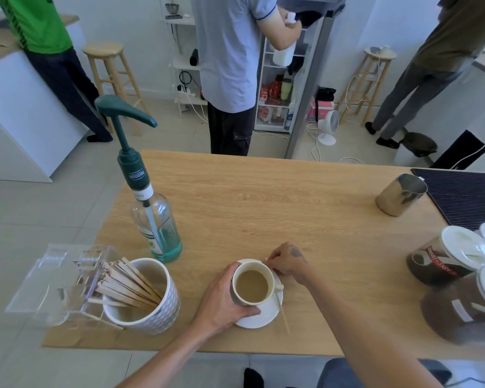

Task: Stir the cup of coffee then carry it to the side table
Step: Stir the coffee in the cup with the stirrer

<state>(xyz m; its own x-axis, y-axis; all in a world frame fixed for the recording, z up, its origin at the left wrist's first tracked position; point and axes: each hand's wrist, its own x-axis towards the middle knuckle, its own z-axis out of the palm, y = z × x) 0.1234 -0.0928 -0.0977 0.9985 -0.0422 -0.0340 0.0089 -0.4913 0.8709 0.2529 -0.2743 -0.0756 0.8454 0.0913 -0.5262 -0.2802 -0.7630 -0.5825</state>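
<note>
White ceramic cup of milky coffee (253, 287) sits on a round white saucer (259, 317) near the front edge of the pale wooden table (263, 208). Left hand (224, 301) is wrapped around the cup's wall at 9 o'clock, fingers closed on it. Right hand (284, 263) rests at the saucer's far rim, about 1 o'clock, fingertips pinched together; whether they grip the rim I cannot tell. Thin wooden stir stick (282, 310) lies across the saucer at 4 o'clock, its tip overhanging the rim.

Risks, as judged: coffee stands high, so a tilted lift would slop it. The loose stick may slide off. The patterned mug of wooden stirrers (144, 303) at 9 o'clock could be knocked by the left elbow.
</note>
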